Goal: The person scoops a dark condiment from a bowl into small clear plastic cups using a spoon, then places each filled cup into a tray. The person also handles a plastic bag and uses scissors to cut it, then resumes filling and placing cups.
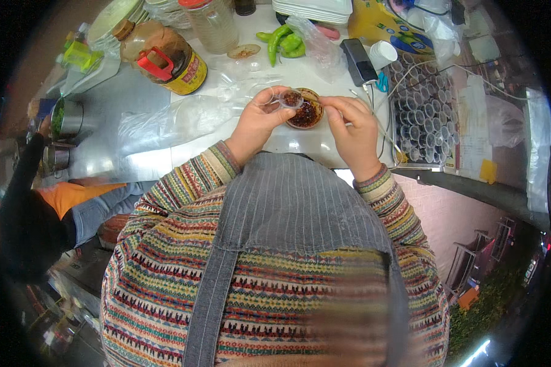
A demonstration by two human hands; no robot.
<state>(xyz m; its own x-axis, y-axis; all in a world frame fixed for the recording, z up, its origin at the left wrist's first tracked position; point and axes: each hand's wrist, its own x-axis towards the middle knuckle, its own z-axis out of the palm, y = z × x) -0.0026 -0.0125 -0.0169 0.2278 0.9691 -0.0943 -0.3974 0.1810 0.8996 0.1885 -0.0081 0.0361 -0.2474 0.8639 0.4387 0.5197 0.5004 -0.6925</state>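
Note:
My left hand (258, 124) is closed on a small clear plastic cup (291, 98) with dark red chili sauce in it. A clear round lid-like piece shows by its fingers. Just below and to the right of the cup stands a round bowl (315, 125) of dark, oily chili sauce. My right hand (355, 125) pinches the thin handle of what looks like a spoon, its tip over the bowl near the cup. The spoon's far end is too small to make out clearly.
Left stands a big jar (165, 58) with a red handle. Behind are a clear jar (211, 24), green peppers (281, 44) and a plastic bag (317, 46). Right are a black power bank (358, 61), cables and a tray of small cups (425, 116). Another person (40, 214) is at far left.

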